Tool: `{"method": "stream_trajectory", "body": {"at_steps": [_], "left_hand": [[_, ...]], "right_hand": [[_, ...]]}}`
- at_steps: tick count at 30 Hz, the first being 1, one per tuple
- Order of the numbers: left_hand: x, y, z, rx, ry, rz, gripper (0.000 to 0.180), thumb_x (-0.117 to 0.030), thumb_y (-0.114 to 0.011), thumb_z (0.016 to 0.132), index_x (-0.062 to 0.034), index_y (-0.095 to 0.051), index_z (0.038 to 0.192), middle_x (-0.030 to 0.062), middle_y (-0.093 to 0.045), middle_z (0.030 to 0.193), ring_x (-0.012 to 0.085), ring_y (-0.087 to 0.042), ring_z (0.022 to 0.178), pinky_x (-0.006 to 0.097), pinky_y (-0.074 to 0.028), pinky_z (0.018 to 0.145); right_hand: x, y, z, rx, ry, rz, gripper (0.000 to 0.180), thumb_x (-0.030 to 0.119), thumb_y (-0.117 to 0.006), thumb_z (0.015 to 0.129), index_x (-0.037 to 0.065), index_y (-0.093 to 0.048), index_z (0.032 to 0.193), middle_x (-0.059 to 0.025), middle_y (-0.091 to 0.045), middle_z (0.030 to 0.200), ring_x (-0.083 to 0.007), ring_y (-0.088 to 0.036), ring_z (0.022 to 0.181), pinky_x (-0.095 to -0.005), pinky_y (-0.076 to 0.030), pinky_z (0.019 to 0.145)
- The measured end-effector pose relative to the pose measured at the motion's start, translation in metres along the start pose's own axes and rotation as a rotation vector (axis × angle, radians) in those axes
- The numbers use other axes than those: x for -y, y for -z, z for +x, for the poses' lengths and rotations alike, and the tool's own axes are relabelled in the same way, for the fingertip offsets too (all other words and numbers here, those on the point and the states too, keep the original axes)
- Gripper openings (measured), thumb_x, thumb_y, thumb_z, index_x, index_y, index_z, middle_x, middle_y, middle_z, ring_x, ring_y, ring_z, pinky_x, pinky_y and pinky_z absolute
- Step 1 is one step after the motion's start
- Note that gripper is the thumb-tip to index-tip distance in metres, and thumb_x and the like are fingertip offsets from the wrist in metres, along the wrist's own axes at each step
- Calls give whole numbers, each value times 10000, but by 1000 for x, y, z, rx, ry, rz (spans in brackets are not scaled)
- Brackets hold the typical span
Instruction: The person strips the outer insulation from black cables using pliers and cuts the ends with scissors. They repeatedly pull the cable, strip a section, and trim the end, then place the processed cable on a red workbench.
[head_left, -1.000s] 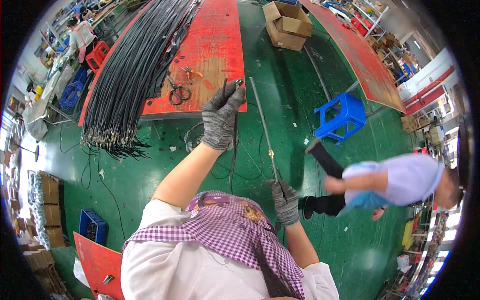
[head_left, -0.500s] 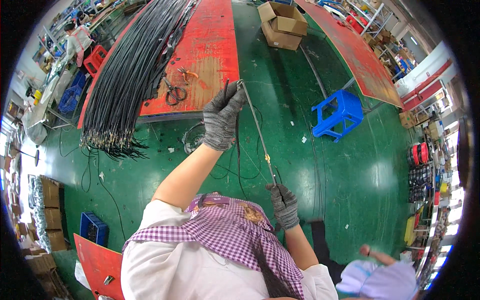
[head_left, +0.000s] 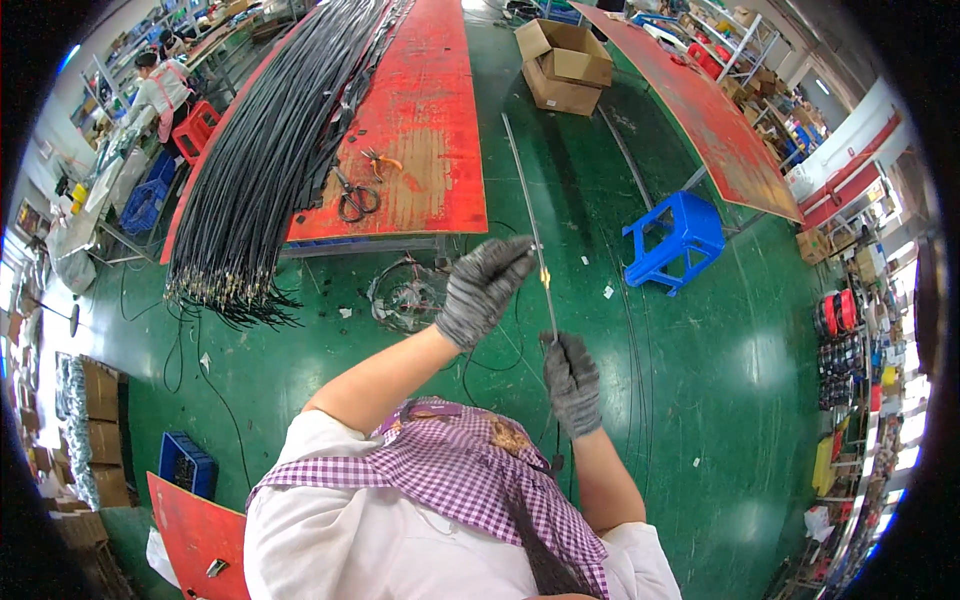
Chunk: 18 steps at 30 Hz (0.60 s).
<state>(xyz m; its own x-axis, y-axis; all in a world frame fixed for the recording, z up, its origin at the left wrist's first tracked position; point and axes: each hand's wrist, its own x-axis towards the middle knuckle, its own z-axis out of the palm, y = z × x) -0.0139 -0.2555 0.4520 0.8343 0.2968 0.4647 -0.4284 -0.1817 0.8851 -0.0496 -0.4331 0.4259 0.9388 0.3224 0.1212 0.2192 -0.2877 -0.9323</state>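
A thin straight metal rod [head_left: 519, 170] slants up and away in front of me, with a small brass-coloured fitting [head_left: 545, 278] on its lower part. My right hand [head_left: 574, 388], in a grey knit glove, is closed around the rod's lower end. The thumb and fingertips of my left hand [head_left: 482, 292], gloved the same way, pinch together at the rod just above the fitting. Its palm side is partly hidden. Below the hands a thin dark cable [head_left: 468, 372] loops down in front of the floor.
Black cables [head_left: 270, 150] with brass-coloured ends overhang a red table [head_left: 430, 130]. Scissors [head_left: 356, 198] and orange-handled pliers [head_left: 383, 163] lie there. A wire coil [head_left: 408, 292] sits on the floor. Rightward stand a blue stool [head_left: 680, 240] and cardboard boxes [head_left: 565, 65].
My left hand has come down from the rod's far end to just above the fitting. My right hand has risen slightly. Another person at the lower right has left the view.
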Motion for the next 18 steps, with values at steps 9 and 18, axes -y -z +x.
{"method": "stream_trajectory", "body": {"at_steps": [9,18], "left_hand": [[-4,0,-18,216,47,16,259,-67,-557,783,-29,-548,1039,36,-582,834,83,-515,760,221,-420,692],[-6,-1,-8,332,309,-209,153,-48,-614,734,-18,-585,882,21,-594,824,81,-514,751,236,-439,701]], "right_hand": [[38,-2,49,-32,272,-76,107,132,-554,785,41,-523,832,-39,-518,650,-95,-478,549,-236,-393,491],[65,30,61,276,-83,384,287,121,-643,716,53,-569,985,-33,-556,761,-85,-541,652,-207,-463,542]]}}
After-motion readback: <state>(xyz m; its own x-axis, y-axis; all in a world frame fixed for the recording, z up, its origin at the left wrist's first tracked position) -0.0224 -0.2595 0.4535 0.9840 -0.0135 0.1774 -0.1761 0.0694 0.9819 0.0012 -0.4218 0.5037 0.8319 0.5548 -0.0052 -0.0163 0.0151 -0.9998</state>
